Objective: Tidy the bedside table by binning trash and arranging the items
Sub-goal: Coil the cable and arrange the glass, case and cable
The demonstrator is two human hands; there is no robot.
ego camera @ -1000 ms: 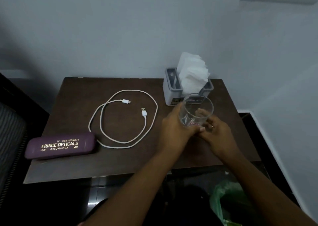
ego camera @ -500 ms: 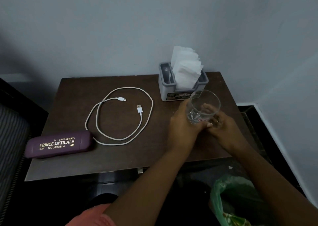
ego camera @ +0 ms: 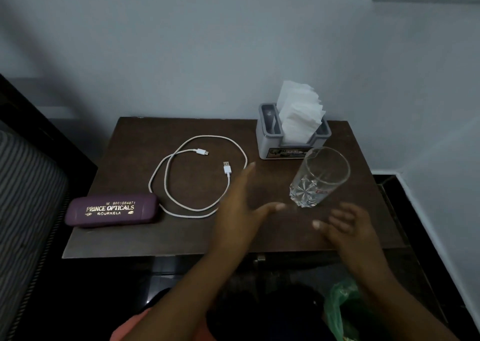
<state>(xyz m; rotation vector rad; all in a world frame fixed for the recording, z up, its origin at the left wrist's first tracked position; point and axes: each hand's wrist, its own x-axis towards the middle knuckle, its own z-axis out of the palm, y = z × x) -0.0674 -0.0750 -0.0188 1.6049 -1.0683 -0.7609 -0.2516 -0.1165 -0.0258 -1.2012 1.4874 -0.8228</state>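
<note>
A clear drinking glass (ego camera: 320,177) stands upright on the dark wooden bedside table (ego camera: 272,234), just in front of a grey holder (ego camera: 270,145) stuffed with white tissues (ego camera: 298,112). My left hand (ego camera: 241,210) hovers open to the left of the glass, fingers stretched toward a looped white USB cable (ego camera: 197,177). My right hand (ego camera: 348,226) is open and empty, a little in front of the glass. A purple spectacle case (ego camera: 111,210) lies at the table's front left.
A green plastic bag (ego camera: 337,307) sits on the floor below the table's front right. A dark bed frame with striped bedding (ego camera: 28,192) borders the table on the left. The wall runs close behind the table.
Both hands have let go of the glass, which now stands by the tissue holder. The left hand has swung left toward the cable and the right hand has drawn back.
</note>
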